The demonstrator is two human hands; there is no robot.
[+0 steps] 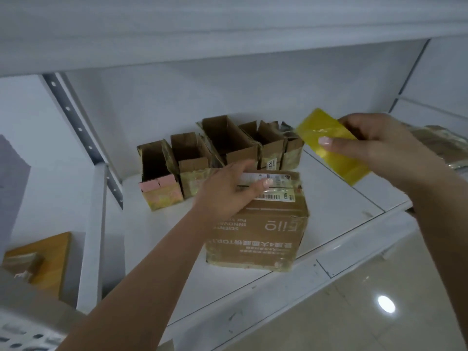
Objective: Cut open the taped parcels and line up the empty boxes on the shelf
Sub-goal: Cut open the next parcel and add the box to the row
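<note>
While the left hand (228,191) presses flat on the taped parcel (260,219) at the shelf's (329,211) near edge, right-hand fingers (336,145) pinch a yellow card (329,145); slitting the tape seam seems next, opened boxes (217,153) standing behind.

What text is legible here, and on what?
"NO2": white label on top of the taped parcel.
"FiiO", upside down: parcel's front face.
"SCIENT…", "INNOVA…", "TOP.1", upside down: same face, partly hidden.
Barcodes, sticker on an opened box: too small.
</note>
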